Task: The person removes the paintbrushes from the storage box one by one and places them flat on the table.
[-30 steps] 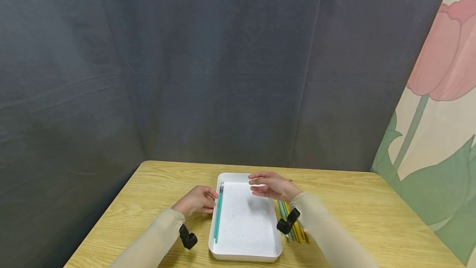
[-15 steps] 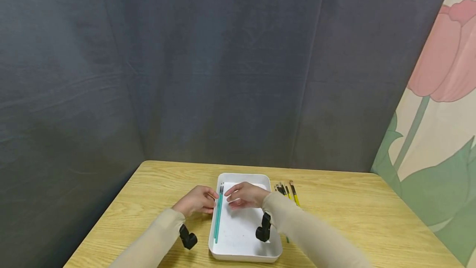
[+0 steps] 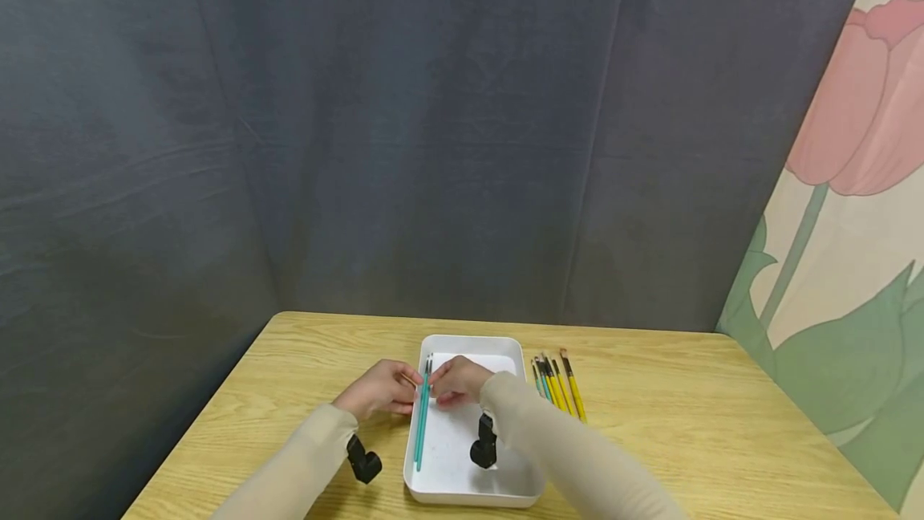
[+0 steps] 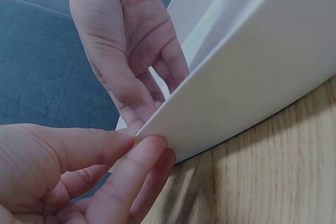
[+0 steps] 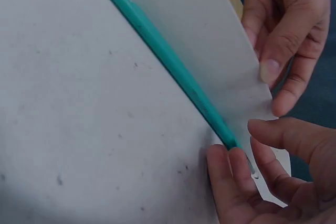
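Note:
Two teal-handled paintbrushes [image 3: 421, 432] lie side by side along the left wall of a white tray [image 3: 472, 497], bristle ends at the far side. My left hand [image 3: 386, 386] is at the tray's left rim, its thumb and forefinger pinching the edge in the left wrist view. Inside the tray, my right hand [image 3: 459, 379] reaches down at the brushes' far ends. In the right wrist view, its fingertips [image 5: 240, 161] lie beside the teal handle [image 5: 178, 72] near the metal collar, while the thumb stands apart on the other side. Its fingers partly hide the bristle ends.
Right of the tray, several paintbrushes [image 3: 556, 383] with yellow and teal handles lie on the wooden table [image 3: 671, 416], partly behind the right sleeve [image 3: 570, 456]. A dark curtain [image 3: 433, 143] hangs behind the table. A painted tulip wall [image 3: 859, 119] is at the right.
My right hand has moved left from over the tray's right edge and down to the brushes inside, its fingers drawing closer together. The left hand stays at the rim.

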`<state>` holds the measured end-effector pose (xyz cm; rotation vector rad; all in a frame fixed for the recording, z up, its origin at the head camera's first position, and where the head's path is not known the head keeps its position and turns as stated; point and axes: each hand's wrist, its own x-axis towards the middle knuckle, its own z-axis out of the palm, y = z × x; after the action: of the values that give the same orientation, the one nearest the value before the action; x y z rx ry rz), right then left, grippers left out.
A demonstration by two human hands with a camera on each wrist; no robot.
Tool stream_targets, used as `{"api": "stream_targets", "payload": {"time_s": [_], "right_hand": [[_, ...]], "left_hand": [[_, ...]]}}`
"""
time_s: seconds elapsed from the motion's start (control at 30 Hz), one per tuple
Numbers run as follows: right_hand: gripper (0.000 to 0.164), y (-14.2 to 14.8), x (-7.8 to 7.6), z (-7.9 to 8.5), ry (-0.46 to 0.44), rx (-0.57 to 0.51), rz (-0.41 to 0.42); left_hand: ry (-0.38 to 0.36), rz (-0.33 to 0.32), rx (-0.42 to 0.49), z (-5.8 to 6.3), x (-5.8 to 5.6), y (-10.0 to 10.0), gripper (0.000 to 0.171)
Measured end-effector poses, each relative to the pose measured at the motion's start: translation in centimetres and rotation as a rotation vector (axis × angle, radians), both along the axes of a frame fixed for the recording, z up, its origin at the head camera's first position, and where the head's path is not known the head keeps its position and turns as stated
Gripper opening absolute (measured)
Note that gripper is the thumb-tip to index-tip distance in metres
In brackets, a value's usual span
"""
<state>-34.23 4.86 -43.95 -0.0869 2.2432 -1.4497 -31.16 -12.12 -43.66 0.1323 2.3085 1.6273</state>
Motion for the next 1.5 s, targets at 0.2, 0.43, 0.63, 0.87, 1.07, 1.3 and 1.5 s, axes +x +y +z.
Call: {"api": "stream_targets", "payload": {"time_s": [0.2, 0.43, 0.63, 0.87, 1.07, 1.3, 1.5], "right_hand": [[0.013, -0.6, -0.2, -0.5, 0.022, 0.016, -0.046], [0.017, -1.4, -0.5, -0.8, 0.021, 0.008, -0.105], [0.020, -1.7, -0.7, -1.1, 0.043, 0.033, -0.119], [0.024, -2.1, -1.0, -1.5, 0.100, 0.118, -0.104], [0.032, -2.2, -0.6, -1.3, 0.186, 0.208, -0.041], [0.037, -2.4, -0.5, -1.0, 0.216, 0.274, -0.008], [0.034, -2.1, -0.5, -1.0, 0.232, 0.283, 0.008]], "left_hand": [[-0.003, 0.004, 0.000, -0.1, -0.1, 0.1, 0.023], [-0.006, -0.002, 0.007, -0.2, -0.2, 0.0, 0.023], [-0.009, -0.001, 0.007, -0.2, -0.2, 0.0, 0.023], [-0.003, -0.002, 0.007, -0.2, -0.2, 0.0, 0.024], [-0.002, -0.014, 0.041, -0.3, -0.1, -0.1, 0.024], [0.006, -0.011, 0.049, -0.4, -0.3, 0.0, 0.025], [0.005, -0.013, 0.046, -0.4, -0.2, 0.0, 0.026]]}}
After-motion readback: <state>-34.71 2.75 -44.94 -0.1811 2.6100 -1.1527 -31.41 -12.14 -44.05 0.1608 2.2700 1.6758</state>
